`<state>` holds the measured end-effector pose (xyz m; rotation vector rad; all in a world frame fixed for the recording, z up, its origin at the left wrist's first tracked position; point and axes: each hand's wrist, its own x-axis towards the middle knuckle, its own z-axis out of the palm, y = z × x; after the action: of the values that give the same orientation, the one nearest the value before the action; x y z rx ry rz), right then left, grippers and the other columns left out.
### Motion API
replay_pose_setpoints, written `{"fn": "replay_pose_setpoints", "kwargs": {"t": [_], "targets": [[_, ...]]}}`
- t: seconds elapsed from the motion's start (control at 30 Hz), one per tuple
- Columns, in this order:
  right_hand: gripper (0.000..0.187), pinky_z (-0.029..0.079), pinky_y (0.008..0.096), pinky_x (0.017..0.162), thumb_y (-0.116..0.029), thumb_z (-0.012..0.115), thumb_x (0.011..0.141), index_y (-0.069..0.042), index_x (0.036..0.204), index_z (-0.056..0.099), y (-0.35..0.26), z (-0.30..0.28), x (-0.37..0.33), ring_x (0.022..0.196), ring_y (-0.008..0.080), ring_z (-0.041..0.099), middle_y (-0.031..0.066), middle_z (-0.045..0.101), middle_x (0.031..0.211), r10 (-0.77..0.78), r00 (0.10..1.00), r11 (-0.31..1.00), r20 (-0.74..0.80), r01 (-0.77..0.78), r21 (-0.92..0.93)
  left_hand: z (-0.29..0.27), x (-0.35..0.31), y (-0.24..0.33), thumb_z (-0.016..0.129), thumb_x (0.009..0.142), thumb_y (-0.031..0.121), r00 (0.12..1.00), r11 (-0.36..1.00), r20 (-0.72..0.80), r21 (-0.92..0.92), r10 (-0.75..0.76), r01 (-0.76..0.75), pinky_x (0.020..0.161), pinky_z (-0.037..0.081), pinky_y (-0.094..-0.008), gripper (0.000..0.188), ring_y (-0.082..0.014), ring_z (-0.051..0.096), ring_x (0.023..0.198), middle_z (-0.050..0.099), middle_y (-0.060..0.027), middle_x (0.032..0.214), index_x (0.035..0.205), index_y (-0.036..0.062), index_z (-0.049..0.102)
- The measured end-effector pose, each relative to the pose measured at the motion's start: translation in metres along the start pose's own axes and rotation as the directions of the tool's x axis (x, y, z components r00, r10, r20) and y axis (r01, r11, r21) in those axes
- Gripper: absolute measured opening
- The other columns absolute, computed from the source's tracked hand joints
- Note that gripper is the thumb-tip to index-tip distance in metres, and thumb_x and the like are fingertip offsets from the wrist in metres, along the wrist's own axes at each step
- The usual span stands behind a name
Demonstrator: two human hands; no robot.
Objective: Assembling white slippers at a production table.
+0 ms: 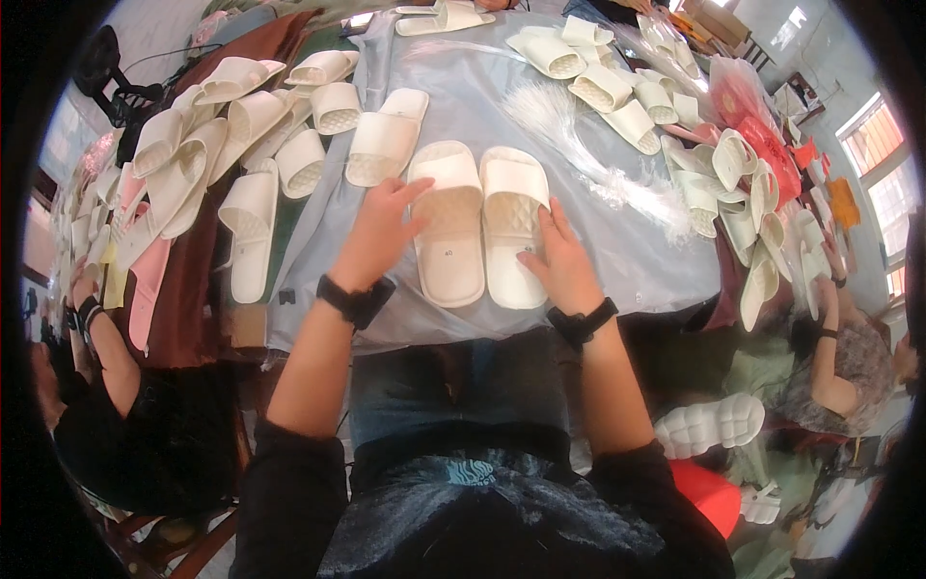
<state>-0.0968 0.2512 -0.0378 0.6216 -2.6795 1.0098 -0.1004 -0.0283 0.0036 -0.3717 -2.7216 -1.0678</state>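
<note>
Two cream slide slippers lie side by side in front of me on a grey plastic sheet (pixel 637 280), soles down, heels toward me. My left hand (pixel 384 230) grips the outer edge of the left slipper (pixel 450 261), its fingers on the strap and thumb on the side. On the other side, my right hand (pixel 561 259) grips the right slipper (pixel 511 265), with the thumb over the footbed and fingers along the outer edge. The slippers' inner edges are close together. Another cream slipper pair (pixel 378 145) lies just beyond my left hand.
Many cream slippers (pixel 253 227) are heaped at left, with a pink slipper (pixel 149 285) among them. More slippers (pixel 632 125) lie at far right, near a bundle of clear plastic strips (pixel 608 174). Co-workers' arms (pixel 114 352) show at both sides. A red stool (pixel 709 492) stands below right.
</note>
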Motion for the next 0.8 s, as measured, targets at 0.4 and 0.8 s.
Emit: {"fn": "replay_pose_setpoints", "kwargs": {"t": [0.4, 0.8], "targets": [[0.042, 0.049, 0.0373, 0.09, -0.016, 0.07, 0.081, -0.004, 0.121, 0.062, -0.001, -0.053, 0.012, 0.113, 0.0351, 0.059, 0.0262, 0.052, 0.132, 0.06, 0.991, 0.995, 0.115, -0.069, 0.073, 0.06, -0.055, 0.073, 0.078, 0.071, 0.027, 0.964, 0.95, 0.152, 0.194, 0.217, -0.244, 0.095, 0.04, -0.0477, 0.067, -0.0398, 0.045, 0.115, 0.047, -0.0207, 0.114, 0.131, 0.0172, 0.052], [0.034, 0.048, 0.0328, 0.045, -0.03, 0.071, 0.083, 0.002, 0.087, 0.062, 0.133, -0.091, 0.17, 0.054, 0.0196, 0.064, 0.0137, 0.066, 0.072, 0.697, 0.711, 0.613, 0.095, -0.66, 0.434, 0.094, -0.074, 0.077, 0.08, 0.066, 0.035, 0.971, 0.929, -0.029, 0.299, 0.237, -0.218, 0.098, 0.033, -0.0545, 0.074, -0.046, 0.038, 0.124, 0.043, -0.0207, 0.127, 0.132, 0.0199, 0.052]]}}
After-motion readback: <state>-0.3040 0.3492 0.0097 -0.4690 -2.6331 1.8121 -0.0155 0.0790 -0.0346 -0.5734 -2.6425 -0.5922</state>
